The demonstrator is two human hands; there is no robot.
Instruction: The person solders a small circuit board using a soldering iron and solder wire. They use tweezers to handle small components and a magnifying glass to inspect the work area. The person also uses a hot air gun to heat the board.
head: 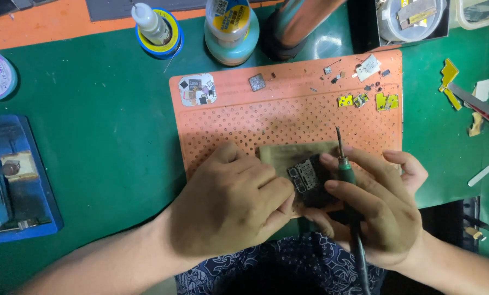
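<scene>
My left hand [230, 205] rests on the near edge of an orange perforated work mat [244, 120], its fingers pinching a small dark circuit board [305, 179] that lies on a brownish pad [288, 153]. My right hand [378, 207] grips a green-handled soldering iron [345, 166] like a pen; its thin tip points up and away from the board, and a dark cord trails down from the handle. The right thumb and forefinger also touch the board's right side.
Tiny chips, yellow tape bits and a taped patch [197, 89] lie on the mat's far part. Behind stand a squeeze bottle [152, 24], a round bottle [230, 30] and a container [411, 19]. A blue holder [15, 180] sits at left, tweezers [482, 106] at right.
</scene>
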